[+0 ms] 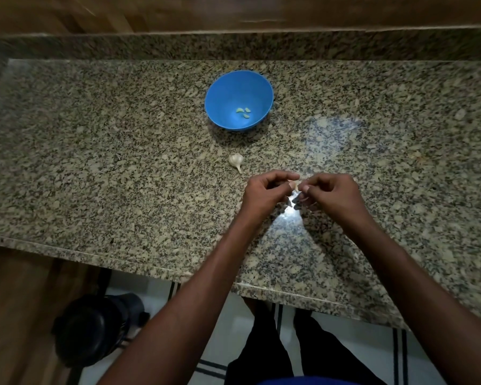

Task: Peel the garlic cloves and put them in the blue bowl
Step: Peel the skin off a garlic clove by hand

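- The clove [294, 185] in hand sits between the two hands, just above the counter [122, 162] near its front edge; only a small pale sliver of it shows between the fingertips.
- The left hand [264, 191] has its fingers curled in and pinches the clove from the left, thumb and forefinger meeting on it.
- The right hand [332, 194] is curled likewise and pinches at the same clove from the right, at the clove or its skin (which of the two I cannot tell, the fingers cover it).
- My reading: this is the peeling step on one clove, not yet finished, since it has not gone to the bowl.
- The bulb [236, 160] lies on the counter just beyond the left hand, between the hands and the bowl, stem pointing toward the person; it looks small and partly broken down, so more cloves are probably left in it.
- The bowl [238, 100] stands further back, well apart from the hands, and rests upright on the counter.
- Inside it lie the peeled cloves [243, 112], three or four pale greenish pieces clustered at the bottom (the exact count is hard to make out).
- So some of the job is done: a few cloves peeled and dropped in, one being worked, and the bulb's remainder still to peel.
- A bright glare on the counter sits just under the hands and could hide loose skin there.
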`<state>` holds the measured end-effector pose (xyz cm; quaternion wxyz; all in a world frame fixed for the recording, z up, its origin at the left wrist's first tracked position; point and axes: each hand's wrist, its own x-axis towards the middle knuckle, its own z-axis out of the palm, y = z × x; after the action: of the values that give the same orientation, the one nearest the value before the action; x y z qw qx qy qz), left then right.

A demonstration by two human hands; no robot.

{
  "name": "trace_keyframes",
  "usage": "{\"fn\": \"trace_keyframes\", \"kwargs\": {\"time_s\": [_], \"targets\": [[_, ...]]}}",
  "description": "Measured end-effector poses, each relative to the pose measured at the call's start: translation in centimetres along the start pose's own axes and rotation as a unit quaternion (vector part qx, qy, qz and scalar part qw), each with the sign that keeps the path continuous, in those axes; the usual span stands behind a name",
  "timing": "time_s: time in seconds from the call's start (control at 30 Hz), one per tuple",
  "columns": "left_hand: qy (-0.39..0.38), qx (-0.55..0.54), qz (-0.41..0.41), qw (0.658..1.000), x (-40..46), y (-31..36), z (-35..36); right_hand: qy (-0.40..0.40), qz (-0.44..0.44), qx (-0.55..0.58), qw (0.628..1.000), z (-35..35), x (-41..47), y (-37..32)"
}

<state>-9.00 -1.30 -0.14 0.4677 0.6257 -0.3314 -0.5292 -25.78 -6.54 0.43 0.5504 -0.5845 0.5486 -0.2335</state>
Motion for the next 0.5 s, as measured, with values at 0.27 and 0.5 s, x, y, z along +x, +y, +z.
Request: {"fn": "trace_keyframes", "kwargs": {"time_s": [0.27,0.5], "targets": [[-0.001,0.011,0.009,1.0,-0.39,0.15,0.12,-0.018,0.025,0.065,0.997,-0.21,-0.17,-0.27],[-0.022,0.035,0.013,0.999,-0.99,-0.05,0.15,-0.012,0.069,0.104,0.992,-0.26,-0.02,-0.2]]}}
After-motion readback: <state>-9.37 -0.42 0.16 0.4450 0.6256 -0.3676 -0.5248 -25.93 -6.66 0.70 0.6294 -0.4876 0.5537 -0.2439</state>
